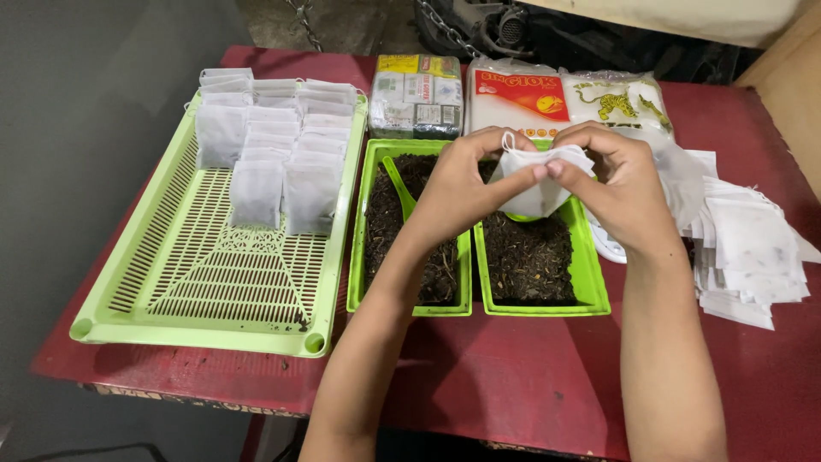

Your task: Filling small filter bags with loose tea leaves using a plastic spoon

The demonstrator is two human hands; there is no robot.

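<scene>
Both hands, left hand [457, 184] and right hand [620, 184], pinch one small white filter bag [539, 175] by its top edge above two green trays of loose tea [479, 291] on the red worktop [513, 376].

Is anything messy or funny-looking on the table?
Nothing much. The filled white bags sit in neat rows in the slotted green tray, and the dark loose stuff stays inside both small green trays. Only the stack of empty bags on the right looks a bit fanned out.

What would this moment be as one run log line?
both hands: left hand, right hand pinch white bag | below: trays of dark leaf | left: slotted tray
</scene>
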